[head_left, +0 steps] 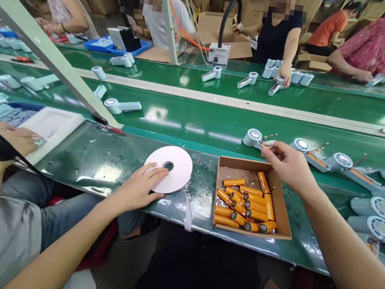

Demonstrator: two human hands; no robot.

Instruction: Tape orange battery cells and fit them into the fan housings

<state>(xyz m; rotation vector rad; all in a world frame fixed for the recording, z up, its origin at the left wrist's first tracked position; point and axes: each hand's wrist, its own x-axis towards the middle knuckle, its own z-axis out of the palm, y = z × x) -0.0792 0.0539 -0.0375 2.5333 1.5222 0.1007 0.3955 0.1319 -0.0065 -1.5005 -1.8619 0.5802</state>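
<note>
Roughly: two hands, left hand [139, 187] touching one tape roll [169, 168], right hand [288, 166] touching fan [255, 138].

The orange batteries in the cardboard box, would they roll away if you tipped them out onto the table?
Probably yes. The orange batteries are smooth round cylinders, so loose ones would likely roll on the shiny green table. The thin wires on their ends might slow them a little. For now the cardboard box walls keep them heaped together. They look stiff, not bendy.

White tape roll [170, 168]: flat disc, dark centre hole, lying flat on green desk [103, 160] near front edge. Small white handheld fan [256, 139]: round head, loose wires, open handle, lying on its side just beyond a cardboard box.
</note>
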